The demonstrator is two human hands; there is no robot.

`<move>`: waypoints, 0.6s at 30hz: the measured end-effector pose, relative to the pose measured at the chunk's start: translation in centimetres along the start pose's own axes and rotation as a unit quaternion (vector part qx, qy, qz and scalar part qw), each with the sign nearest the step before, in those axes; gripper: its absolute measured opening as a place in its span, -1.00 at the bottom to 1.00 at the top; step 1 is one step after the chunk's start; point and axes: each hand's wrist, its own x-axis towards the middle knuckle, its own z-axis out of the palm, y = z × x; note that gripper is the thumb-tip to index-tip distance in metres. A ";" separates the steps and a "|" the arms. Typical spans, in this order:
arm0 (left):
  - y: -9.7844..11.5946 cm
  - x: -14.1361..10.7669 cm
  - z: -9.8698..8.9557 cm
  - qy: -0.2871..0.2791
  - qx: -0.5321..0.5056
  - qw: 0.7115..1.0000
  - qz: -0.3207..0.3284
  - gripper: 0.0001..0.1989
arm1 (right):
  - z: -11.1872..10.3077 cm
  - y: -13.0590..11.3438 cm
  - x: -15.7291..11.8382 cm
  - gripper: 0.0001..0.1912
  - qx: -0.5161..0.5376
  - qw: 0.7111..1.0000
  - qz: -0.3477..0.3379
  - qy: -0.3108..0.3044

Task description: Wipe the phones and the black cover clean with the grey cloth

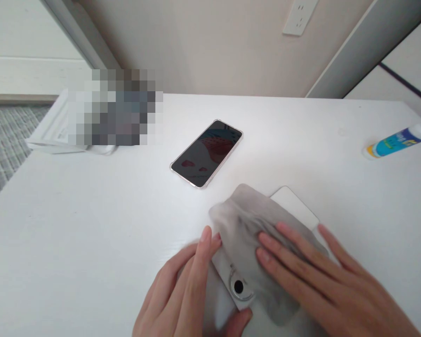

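Note:
A white flat device [294, 206] with rounded corners lies slantwise near the front of the table. It looks like a phone or similar, with a round black lens in a ring [238, 286] at its near left end. Spread across its middle is a wrinkled grey cloth [245, 201]. My left hand [182, 290] grips the device's near left end, thumb below the lens and fingers above it. Flat on the cloth, with fingers stretched out, lies my right hand [323, 276], pressing over the device. The cloth hides most of the device's surface.
Beyond the hands, a black-screened phone [207, 154] in a clear case lies on the white table [91, 224]. A blue-and-white tube or bottle [396, 142] stands at the right. White papers or packaging [56, 133] and a pixelated object [122, 110] sit back left. A wall rises behind.

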 end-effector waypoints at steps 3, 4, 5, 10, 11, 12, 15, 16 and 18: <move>0.0 0.0 0.2 0.007 -0.005 1.000 0.003 -0.09 | 0.0 0.0 0.1 -0.33 0.001 1.000 0.006 -0.004; 0.0 0.0 0.2 0.003 -0.007 1.000 0.005 -0.10 | 0.1 -0.2 0.2 -0.44 0.005 1.000 -0.017 0.003; -0.1 0.0 0.2 0.002 -0.007 1.000 0.005 -0.10 | 0.2 -0.4 0.3 -0.50 0.007 0.999 -0.038 0.007; -0.1 0.2 0.0 0.002 -0.004 1.000 0.004 -0.08 | 0.4 -0.4 0.3 -0.21 0.002 1.000 0.025 -0.009; 0.0 0.2 0.0 0.004 -0.004 1.000 0.005 -0.10 | 0.4 -0.3 0.2 -0.23 0.003 1.000 0.023 -0.008; 0.0 0.2 0.0 0.005 -0.005 1.000 0.006 -0.12 | 0.3 -0.2 0.2 -0.32 0.006 1.000 0.006 -0.005; 0.1 0.1 0.0 0.007 -0.007 1.000 0.009 -0.11 | 0.3 0.2 0.0 -0.43 0.008 0.999 -0.033 0.000; 0.1 0.1 0.0 0.006 -0.007 1.000 0.006 -0.10 | 0.2 0.4 -0.1 -0.34 0.006 1.000 -0.014 -0.002; 0.1 0.1 0.0 0.009 -0.004 1.000 0.005 -0.10 | 0.2 0.5 -0.1 -0.11 0.003 0.999 0.037 -0.009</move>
